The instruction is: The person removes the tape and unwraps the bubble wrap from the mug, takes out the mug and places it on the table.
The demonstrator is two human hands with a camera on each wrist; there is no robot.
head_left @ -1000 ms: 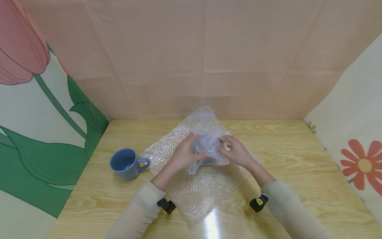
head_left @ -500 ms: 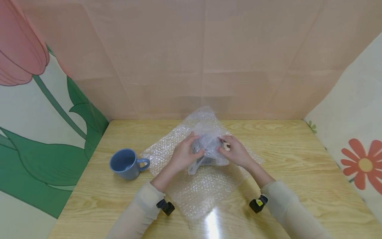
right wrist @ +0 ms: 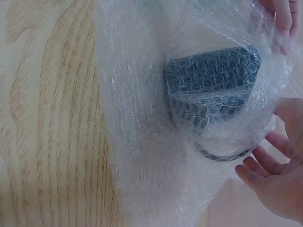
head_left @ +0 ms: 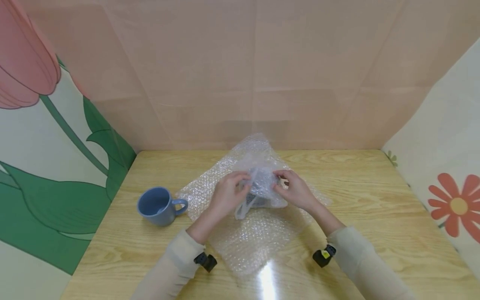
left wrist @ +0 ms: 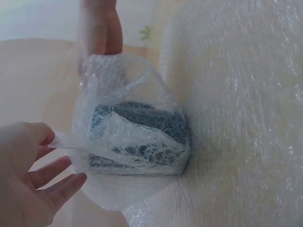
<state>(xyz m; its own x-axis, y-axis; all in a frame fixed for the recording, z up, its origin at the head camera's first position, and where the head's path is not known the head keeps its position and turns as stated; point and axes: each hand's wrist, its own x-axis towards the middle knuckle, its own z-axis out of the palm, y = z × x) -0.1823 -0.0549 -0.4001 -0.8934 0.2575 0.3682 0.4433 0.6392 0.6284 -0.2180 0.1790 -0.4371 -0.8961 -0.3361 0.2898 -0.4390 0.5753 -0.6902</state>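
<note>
A blue mug (right wrist: 213,71) with a curved handle shows through the layers of bubble wrap (head_left: 258,246) around it, at the middle of the table. With thumb and index finger, my left hand (head_left: 228,193) pinches a loose edge of the wrap at the mug's left side; the left wrist view shows this pinch, the other fingers apart from the wrap. My right hand (head_left: 298,191) holds the wrapped mug from the right, near its handle, thumb and fingers bent against the wrap. The rest of the sheet lies flat under the mug.
An unwrapped blue mug (head_left: 159,206) stands upright left of the sheet, its handle toward the wrap. The wooden table (head_left: 375,200) meets a pink-draped wall (head_left: 255,75) at the back. Flower-print panels flank both sides.
My left hand has shifted its fingers from around the mug's side to a loose edge of the wrap, and its wrist is slightly higher. My right hand stays in place.
</note>
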